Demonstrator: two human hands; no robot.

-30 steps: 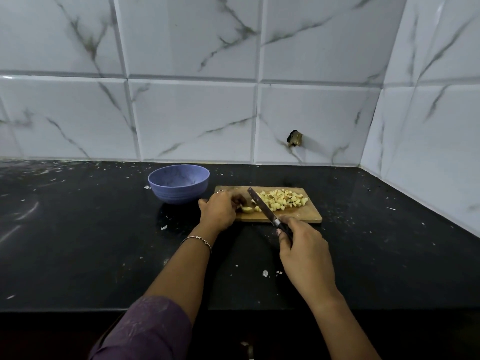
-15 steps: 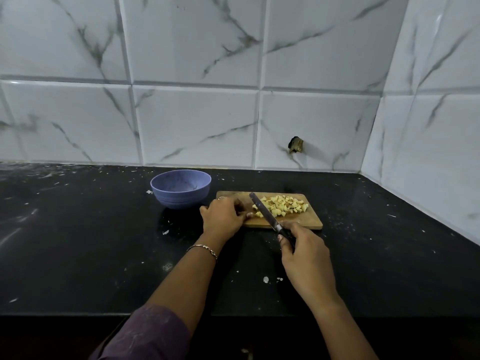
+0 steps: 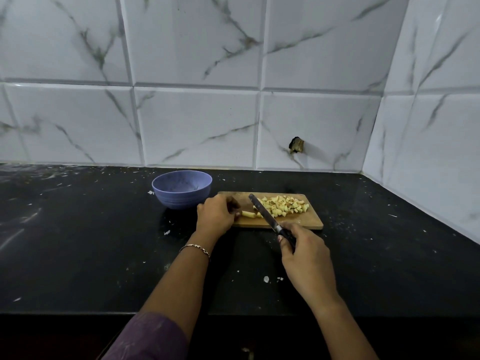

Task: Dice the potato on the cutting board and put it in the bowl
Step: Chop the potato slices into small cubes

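Our left hand (image 3: 217, 214) pinches the uncut pale-yellow potato strip (image 3: 248, 214) at the rectangular wooden cutting board's (image 3: 305, 222) left end, its long axis running rightward toward the dark-handled steel knife (image 3: 262, 211) gripped in our right hand (image 3: 307, 259).

I see a black bench (image 3: 78, 255) flecked with white scraps (image 3: 266, 279), backed by white marble-patterned wall tiles (image 3: 197, 126), one of them with a dark chipped hole (image 3: 296, 146) at far right.

Matt bare-wood cutting board (image 3: 306, 222), dull metal blade of my knife (image 3: 268, 216), matt blue bowl (image 3: 181, 198) (plastic, by the look), glossy black stone counter (image 3: 78, 255) flecked white, shiny marble-veined wall tiles (image 3: 194, 126), my purple cloth sleeve (image 3: 148, 339), thin metal bracelet (image 3: 196, 247)
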